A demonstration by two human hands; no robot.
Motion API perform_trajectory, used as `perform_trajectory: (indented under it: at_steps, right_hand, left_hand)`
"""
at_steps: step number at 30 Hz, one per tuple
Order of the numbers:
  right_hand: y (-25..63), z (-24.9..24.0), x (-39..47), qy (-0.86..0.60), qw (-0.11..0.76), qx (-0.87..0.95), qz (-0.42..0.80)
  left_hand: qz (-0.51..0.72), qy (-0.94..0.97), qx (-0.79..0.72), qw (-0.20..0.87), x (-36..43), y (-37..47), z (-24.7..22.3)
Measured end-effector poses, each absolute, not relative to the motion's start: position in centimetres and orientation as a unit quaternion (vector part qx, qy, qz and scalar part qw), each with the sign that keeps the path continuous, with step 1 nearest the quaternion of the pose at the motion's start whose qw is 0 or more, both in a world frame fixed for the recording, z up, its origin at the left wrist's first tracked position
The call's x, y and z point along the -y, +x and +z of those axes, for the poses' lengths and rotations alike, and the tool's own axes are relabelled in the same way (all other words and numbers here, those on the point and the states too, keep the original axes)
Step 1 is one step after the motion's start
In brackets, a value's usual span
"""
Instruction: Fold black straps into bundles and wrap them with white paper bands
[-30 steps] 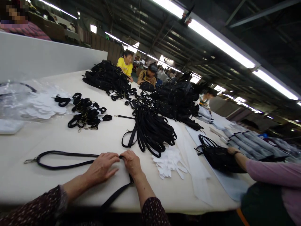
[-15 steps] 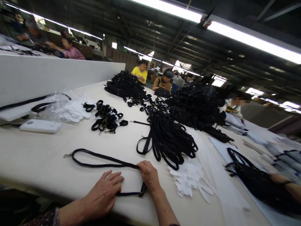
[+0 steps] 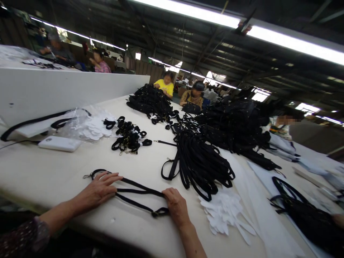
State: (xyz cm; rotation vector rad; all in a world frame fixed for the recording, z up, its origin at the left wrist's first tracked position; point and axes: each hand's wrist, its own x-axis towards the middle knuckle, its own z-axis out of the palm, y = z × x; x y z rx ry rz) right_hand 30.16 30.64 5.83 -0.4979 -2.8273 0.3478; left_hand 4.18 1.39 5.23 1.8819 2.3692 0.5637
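Black strap (image 3: 134, 191) — both hands pressing it.

A dark sleeve with small pale dots (image 3: 18, 238) covers the left forearm.

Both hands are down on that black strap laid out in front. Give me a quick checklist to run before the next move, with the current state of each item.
1. Left hand on the strap near its looped far end: ok, fingers lie flat on it.
2. Right hand on the strap's near end by the buckle: ok.
3. Strap lies flat between the hands, two runs side by side: ok, no twist seen.
4. Metal clip at the far end free of other things: ok.
5. Strap apart from the pile of straps: ok, bare table between.
6. Buckle fastened or loose: cannot tell.
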Motion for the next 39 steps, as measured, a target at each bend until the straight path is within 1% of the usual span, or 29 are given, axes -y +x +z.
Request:
perform_trajectory:
  at_steps: [3,7,12,16,18,21,24,28,34,36,39]
  right_hand:
    - [30.2,5.8,-30.7,-0.167,0.125,0.971,0.117]
    - [30.6,6.2,-30.7,-0.157,0.128,0.969,0.138]
    - [32.0,7.5,-29.0,-0.102,0.166,0.964,0.180]
    - [34.0,8.3,-27.1,-0.045,0.115,0.966,0.226]
    - [34.9,8.3,-26.9,-0.041,0.088,0.967,0.234]
    - [35.7,7.8,-27.6,-0.074,0.084,0.965,0.238]
    - [35.8,6.9,-28.4,-0.097,0.108,0.960,0.238]
    - [35.7,5.8,-28.8,-0.128,0.128,0.958,0.224]
    - [35.1,5.9,-28.9,-0.255,0.115,0.925,0.257]
    - [35.0,6.3,-28.9,-0.255,0.112,0.924,0.262]
    - [35.2,6.5,-28.9,-0.216,0.138,0.937,0.237]
  left_hand:
    - [0.192,0.607,-0.769,0.058,-2.4,3.8,5.3]
    - [0.185,0.614,-0.758,0.119,-3.8,3.7,5.7]
    - [0.192,0.612,-0.758,0.121,-4.0,3.7,5.5]
    - [0.193,0.609,-0.759,0.126,-3.8,3.7,5.2]
    - [0.199,0.609,-0.758,0.122,-3.9,3.7,5.4]
    - [0.196,0.613,-0.755,0.129,-4.3,3.7,5.8]
    - [0.189,0.620,-0.749,0.137,-4.7,3.7,6.1]
    - [0.200,0.625,-0.745,0.121,-4.9,3.4,6.2]
    - [0.165,0.626,-0.750,0.133,-5.3,3.1,6.6]
    - [0.144,0.629,-0.751,0.141,-5.7,3.0,6.8]
    - [0.142,0.633,-0.747,0.145,-6.3,3.0,7.1]
